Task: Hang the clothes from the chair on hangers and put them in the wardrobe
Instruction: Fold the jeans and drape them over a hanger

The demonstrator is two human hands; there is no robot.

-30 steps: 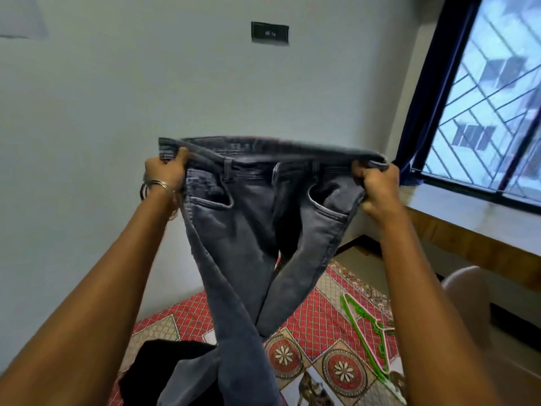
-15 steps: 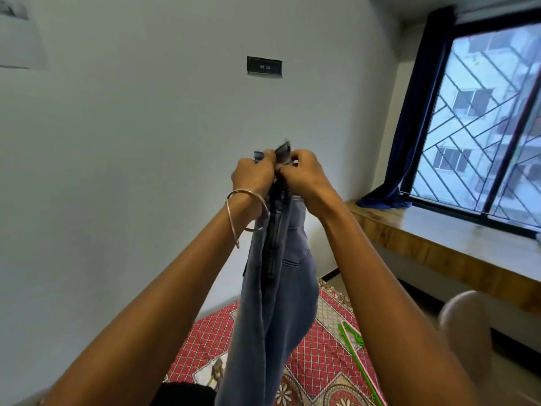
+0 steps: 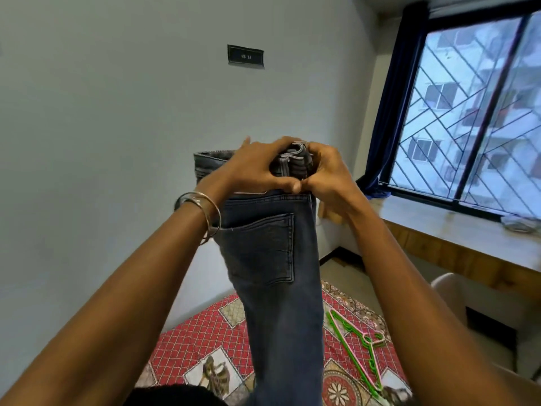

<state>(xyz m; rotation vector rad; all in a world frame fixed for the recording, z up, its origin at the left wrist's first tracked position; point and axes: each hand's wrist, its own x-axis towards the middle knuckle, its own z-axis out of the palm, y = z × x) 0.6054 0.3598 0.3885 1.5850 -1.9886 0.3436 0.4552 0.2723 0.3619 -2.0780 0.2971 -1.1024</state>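
Observation:
A pair of dark grey jeans hangs in front of me, folded in half lengthwise with a back pocket facing me. My left hand and my right hand grip the bunched waistband together at the top, thumbs touching. Two bangles ring my left wrist. Green and pink hangers lie on the red patterned bedspread below right of the jeans. A dark garment shows at the bottom edge. The wardrobe is out of sight.
A pale wall with a small dark plate faces me. A barred window with a dark blue curtain and a wooden-edged sill is at the right. A beige chair stands under the sill.
The jeans went from spread wide at the waistband to folded in half; both hands came together at the top and the back pocket now faces me.

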